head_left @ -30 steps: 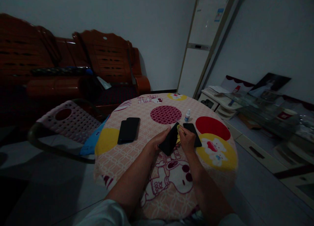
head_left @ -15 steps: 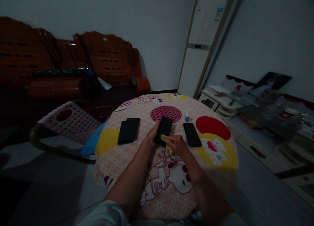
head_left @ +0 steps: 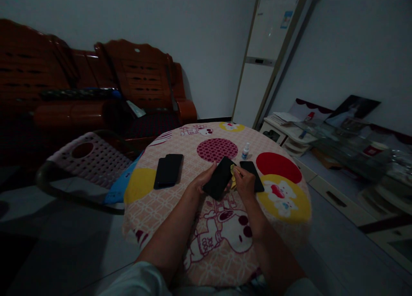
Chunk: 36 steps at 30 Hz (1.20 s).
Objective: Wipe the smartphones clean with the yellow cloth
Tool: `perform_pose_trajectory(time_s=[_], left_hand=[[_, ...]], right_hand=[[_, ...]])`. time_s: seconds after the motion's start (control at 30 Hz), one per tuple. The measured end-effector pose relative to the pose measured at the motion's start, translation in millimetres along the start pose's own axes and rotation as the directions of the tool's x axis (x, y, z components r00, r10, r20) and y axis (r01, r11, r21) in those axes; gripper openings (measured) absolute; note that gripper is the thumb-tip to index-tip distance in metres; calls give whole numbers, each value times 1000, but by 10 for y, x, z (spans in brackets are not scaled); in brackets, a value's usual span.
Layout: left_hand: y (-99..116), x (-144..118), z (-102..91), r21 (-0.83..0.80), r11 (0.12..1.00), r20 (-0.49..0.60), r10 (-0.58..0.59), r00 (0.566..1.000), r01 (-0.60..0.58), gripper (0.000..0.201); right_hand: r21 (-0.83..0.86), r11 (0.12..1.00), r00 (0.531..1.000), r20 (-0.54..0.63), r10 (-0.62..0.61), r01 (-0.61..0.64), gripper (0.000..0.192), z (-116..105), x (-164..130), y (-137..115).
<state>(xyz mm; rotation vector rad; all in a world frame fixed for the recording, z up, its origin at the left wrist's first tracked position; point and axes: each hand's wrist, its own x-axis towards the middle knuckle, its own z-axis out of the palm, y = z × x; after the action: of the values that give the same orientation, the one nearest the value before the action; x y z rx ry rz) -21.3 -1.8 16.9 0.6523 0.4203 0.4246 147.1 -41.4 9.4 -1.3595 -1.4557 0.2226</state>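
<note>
**Phone tilted back toward the cloth**

At centre frame, above the round table with its cartoon-print cover, the left hand has its grip closed around a dark phone, held off the cloth and slanting up to the right. Half a second ago the phone stood more upright and farther up the frame; now it is swung back down. The right hand pinches a small yellow cloth against the phone's upper right edge, where earlier it sat at the lower end. I judge the wiping has shifted to another part. A second phone lies just right; stacked phones lie left; a small bottle stands beyond.
</note>
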Motion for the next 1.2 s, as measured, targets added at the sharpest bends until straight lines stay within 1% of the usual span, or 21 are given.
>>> perform_pose_trajectory(time_s=[0.07,0.1,0.23,0.3,0.37,0.47,0.53,0.6,0.7,0.83,0.93,1.0,1.07,1.13,1.2], left_hand=[[-7,12,-30,9,1000,1,-13,1000,13,77],[-6,16,-46,7,1000,-8,-14,1000,14,77],[10,11,-89,14,1000,-125,18,992,-17,71],[17,5,-94,27,999,-170,41,985,-37,68],[17,-3,-81,28,999,-157,38,987,-34,69],[4,-15,-44,22,1000,-61,-1,998,2,73],[-8,-22,-23,20,1000,2,-24,1000,24,75],[-16,-25,-15,12,1000,29,-29,999,29,75],[-10,-19,-25,3,1000,21,-28,999,28,74],[26,-7,-45,-27,1000,-44,13,999,-14,74],[41,-12,-37,-57,997,-74,47,996,-51,72],[39,-23,-21,-67,997,-65,39,997,-43,71],[33,-36,-2,-52,999,-55,2,998,-5,72],[30,-47,17,-33,999,-69,-17,998,14,71],[32,-54,30,-27,1000,-94,-7,996,5,68]], right_hand=[[-14,1000,1000,-13,13,-13,27,-1,0,8],[-12,1000,1000,-1,11,-11,27,6,-4,10],[64,996,987,146,-64,56,25,69,-35,1],[103,992,979,185,-90,72,25,93,-47,-10],[99,994,984,161,-70,55,26,94,-48,-18],[32,999,998,54,-16,14,27,51,-25,-15],[-10,1000,1000,-16,4,-4,28,10,-5,-5],[-35,999,998,-58,18,-20,29,-19,7,5],[-55,998,998,-57,15,-18,30,-22,6,13],[-39,999,999,41,-26,28,28,23,-12,11],[-24,999,997,73,-30,32,28,33,-16,6],[-30,999,999,49,-18,20,29,13,-10,7],[-45,999,1000,2,-5,6,29,-18,0,16],[-57,998,999,-45,4,-7,29,-42,9,28],[-60,998,998,-56,8,-11,30,-44,11,38]])
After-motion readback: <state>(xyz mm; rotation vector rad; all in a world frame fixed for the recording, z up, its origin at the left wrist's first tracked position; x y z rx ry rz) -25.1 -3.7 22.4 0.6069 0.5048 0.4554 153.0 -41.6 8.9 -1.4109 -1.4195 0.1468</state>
